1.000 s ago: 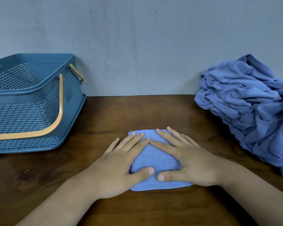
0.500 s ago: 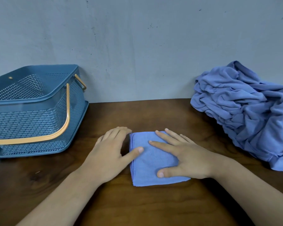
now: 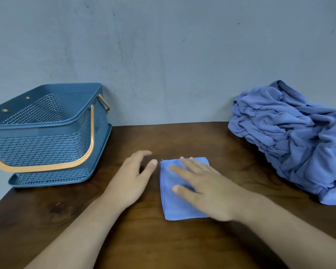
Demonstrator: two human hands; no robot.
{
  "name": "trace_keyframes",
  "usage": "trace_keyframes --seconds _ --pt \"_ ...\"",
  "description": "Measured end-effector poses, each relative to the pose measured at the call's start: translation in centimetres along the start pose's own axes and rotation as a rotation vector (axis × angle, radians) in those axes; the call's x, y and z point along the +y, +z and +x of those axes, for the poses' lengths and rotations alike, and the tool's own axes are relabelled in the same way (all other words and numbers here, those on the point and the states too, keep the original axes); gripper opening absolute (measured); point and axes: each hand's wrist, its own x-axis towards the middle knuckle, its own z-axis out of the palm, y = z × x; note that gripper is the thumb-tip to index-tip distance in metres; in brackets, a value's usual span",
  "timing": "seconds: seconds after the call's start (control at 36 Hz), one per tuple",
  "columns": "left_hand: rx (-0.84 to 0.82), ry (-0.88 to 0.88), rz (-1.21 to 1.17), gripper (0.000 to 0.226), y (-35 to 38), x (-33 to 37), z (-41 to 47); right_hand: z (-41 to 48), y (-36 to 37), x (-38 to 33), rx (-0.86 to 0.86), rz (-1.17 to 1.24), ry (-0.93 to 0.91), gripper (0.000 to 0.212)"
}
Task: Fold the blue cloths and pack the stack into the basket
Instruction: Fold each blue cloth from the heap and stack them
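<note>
I see the folded blue cloth [image 3: 169, 206] lying flat on the table [image 3: 182, 138], about midway between its left and right edges. Right hand [image 3: 208, 193] rests on it, fingers straight and spread. Left hand [image 3: 132, 181] is just beside the cloth's left edge, fingers relaxed, holding nothing. It is blurred, so I cannot tell whether it touches the table. Basket [image 3: 47, 144] stands at the far left corner, and the unfolded cloth pile [image 3: 291, 136] lies at the far right edge.

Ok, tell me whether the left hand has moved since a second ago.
Yes. The left hand has slid left off the folded blue cloth, toward the blue plastic basket.
</note>
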Motion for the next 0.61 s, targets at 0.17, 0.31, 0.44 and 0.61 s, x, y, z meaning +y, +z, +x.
trace_keyframes --seconds 0.17,0.31,0.44,0.61 --pt "0.173 -0.163 0.041 0.040 -0.7 -1.1 0.6 2.6 3.5 -1.2 -0.018 -0.170 0.037 0.080" --pt "0.278 -0.267 -0.189 0.034 -0.9 -0.9 0.9 5.3 3.3 -1.2 0.007 -0.186 0.030 0.080" --pt "0.387 -0.315 -0.350 0.032 -1.0 -0.6 1.0 9.9 3.1 -1.9 0.014 -0.188 0.040 0.080" --pt "0.514 -0.303 -0.506 0.023 -0.8 -0.3 0.8 17.6 2.3 -3.4 0.002 -0.201 0.028 0.077"
